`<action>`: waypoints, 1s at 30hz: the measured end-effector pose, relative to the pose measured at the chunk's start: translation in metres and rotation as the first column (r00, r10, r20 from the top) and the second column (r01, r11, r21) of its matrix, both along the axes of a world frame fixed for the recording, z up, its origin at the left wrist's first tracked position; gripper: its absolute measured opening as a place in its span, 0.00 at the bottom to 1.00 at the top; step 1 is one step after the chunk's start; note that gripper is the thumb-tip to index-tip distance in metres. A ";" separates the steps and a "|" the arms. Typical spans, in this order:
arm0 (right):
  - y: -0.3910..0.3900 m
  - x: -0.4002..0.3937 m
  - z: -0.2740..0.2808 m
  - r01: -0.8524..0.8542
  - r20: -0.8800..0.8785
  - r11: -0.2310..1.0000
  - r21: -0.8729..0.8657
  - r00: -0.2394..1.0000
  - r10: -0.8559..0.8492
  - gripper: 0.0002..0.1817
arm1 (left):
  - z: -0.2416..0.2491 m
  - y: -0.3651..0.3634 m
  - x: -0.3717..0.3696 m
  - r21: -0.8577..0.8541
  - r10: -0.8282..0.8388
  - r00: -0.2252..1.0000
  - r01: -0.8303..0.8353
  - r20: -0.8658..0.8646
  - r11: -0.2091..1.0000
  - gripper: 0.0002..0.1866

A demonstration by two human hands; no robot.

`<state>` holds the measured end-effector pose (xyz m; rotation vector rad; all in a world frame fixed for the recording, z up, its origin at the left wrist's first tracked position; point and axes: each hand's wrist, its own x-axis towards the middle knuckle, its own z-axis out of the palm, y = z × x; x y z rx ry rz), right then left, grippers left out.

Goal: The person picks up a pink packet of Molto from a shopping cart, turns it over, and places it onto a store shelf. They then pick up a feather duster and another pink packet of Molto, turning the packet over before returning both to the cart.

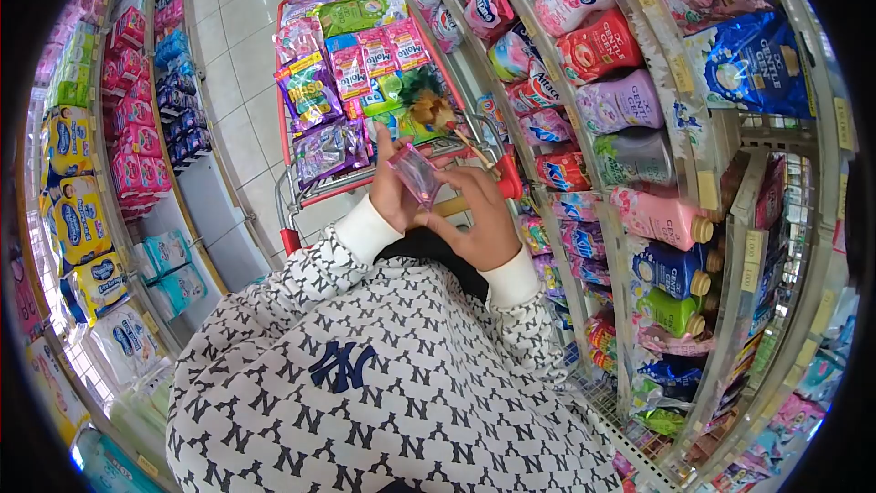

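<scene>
Both hands meet in front of my chest around a small pink, see-through packet (pixel 417 177). My left hand (pixel 391 190) holds it from the left side, with the fingers behind it. On the right side, my right hand (pixel 479 217) grips the packet's edge between thumb and fingers. Just beyond the hands stands a red-rimmed shopping cart (pixel 285 119). It holds pink Molto packs (pixel 377 53), a green pack (pixel 354 14) and purple packs (pixel 310 91). A feather duster (pixel 429 108) lies at the cart's right, near my hands.
Shelves of bottles and pouches (pixel 625 100) rise close on the right. On the left, another shelf carries yellow packs (pixel 82 219) and pink packs (pixel 137 141). A tiled floor (pixel 239 46) runs between the left shelf and the cart.
</scene>
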<state>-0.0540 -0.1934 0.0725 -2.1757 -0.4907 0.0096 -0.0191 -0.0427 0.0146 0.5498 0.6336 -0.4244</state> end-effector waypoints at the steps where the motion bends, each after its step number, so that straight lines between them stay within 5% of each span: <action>1: -0.003 -0.002 -0.005 0.020 0.048 1.000 -0.022 0.999 -0.019 0.24 | 0.000 -0.003 0.000 -0.003 -0.034 0.999 0.034 0.023 0.999 0.43; 4: -0.016 -0.003 -0.001 0.268 -0.037 0.957 0.109 0.963 -0.266 0.14 | 0.010 -0.011 0.004 -0.063 -0.205 0.973 0.212 0.102 0.975 0.37; 7: -0.043 -0.004 0.006 0.468 -0.182 0.789 0.397 0.883 -0.432 0.09 | 0.002 -0.019 0.003 0.130 -0.375 0.875 0.352 0.306 0.927 0.30; 8: -0.051 -0.006 0.008 0.514 -0.237 0.687 0.514 0.855 -0.462 0.07 | 0.001 -0.020 0.004 0.097 -0.372 0.854 0.363 0.364 0.927 0.23; 12: -0.079 -0.018 0.044 0.514 -0.286 0.609 0.604 0.853 -0.436 0.07 | 0.034 -0.035 0.013 0.184 -0.523 0.654 0.516 0.546 0.837 0.12; 15: -0.091 -0.029 0.050 0.630 -0.359 0.466 0.622 0.758 -0.545 0.07 | 0.044 -0.051 0.023 0.504 -0.681 0.386 0.468 0.623 0.726 0.12; 16: -0.100 -0.034 0.039 0.644 -0.304 0.515 0.565 0.743 -0.596 0.07 | 0.059 -0.059 0.022 0.488 -0.669 0.361 0.476 0.650 0.732 0.11; 22: -0.114 -0.070 0.038 0.603 -0.332 0.254 0.756 0.688 -0.645 0.12 | 0.106 -0.109 0.038 0.625 -0.758 0.115 0.494 0.642 0.604 0.07; 25: -0.118 -0.087 0.043 0.569 -0.302 0.208 0.795 0.670 -0.678 0.17 | 0.151 -0.138 0.054 0.759 -0.787 -0.092 0.355 0.609 0.546 0.06; 30: -0.114 -0.116 0.006 0.683 -0.462 0.129 0.719 0.608 -0.646 0.17 | 0.234 -0.214 0.102 0.698 -0.675 -0.190 0.289 0.713 0.656 0.06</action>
